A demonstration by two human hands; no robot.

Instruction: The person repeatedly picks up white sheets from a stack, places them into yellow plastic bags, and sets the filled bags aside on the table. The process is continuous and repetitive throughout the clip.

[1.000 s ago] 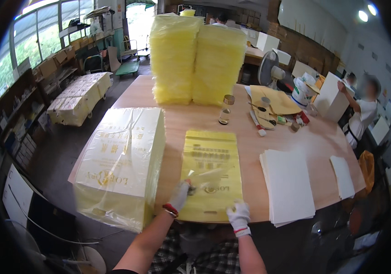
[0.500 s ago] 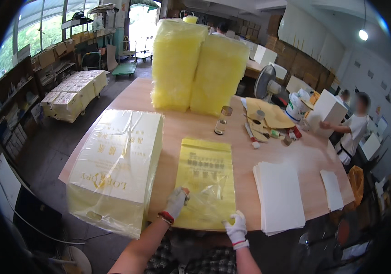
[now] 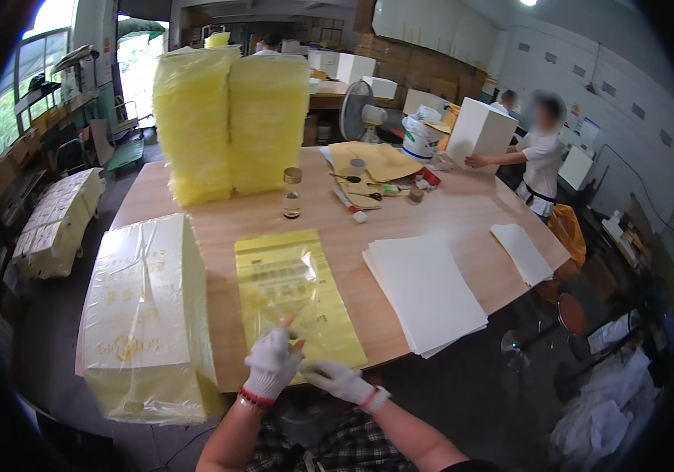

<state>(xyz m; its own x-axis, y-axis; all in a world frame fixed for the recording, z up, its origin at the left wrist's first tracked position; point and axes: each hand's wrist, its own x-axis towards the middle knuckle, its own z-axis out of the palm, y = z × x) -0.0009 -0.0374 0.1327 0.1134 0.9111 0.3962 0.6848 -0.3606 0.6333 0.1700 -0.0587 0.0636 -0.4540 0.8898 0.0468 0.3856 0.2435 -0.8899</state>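
A flat yellow plastic bag (image 3: 278, 271) with dark printing and a glossy surface lies in front of me. Over its near part is my left hand (image 3: 272, 363), gloved in white with bare thumb and index fingertips; these stand apart, with nothing visible between them. Just to its right, my gloved right hand (image 3: 341, 382) reaches leftward across the bag's near edge. Its fingers look stretched out, and nothing shows in them. A tall pile wrapped in clear plastic film (image 3: 140, 307), with pale yellow and white surfaces, stands left of the bag.
White sheets (image 3: 427, 295) and a narrower white stack (image 3: 521, 253) lie to the right. Tall yellow stacks (image 3: 230, 126) and a glass jar (image 3: 292, 197) stand farther back. A fan (image 3: 359, 112) and a white bucket (image 3: 422, 138) are behind. Another person (image 3: 541, 149) handles a white box (image 3: 481, 135).
The view has turned to the right. My right hand has left the bag's near right corner and come in beside my left hand. The bag stays on the table.
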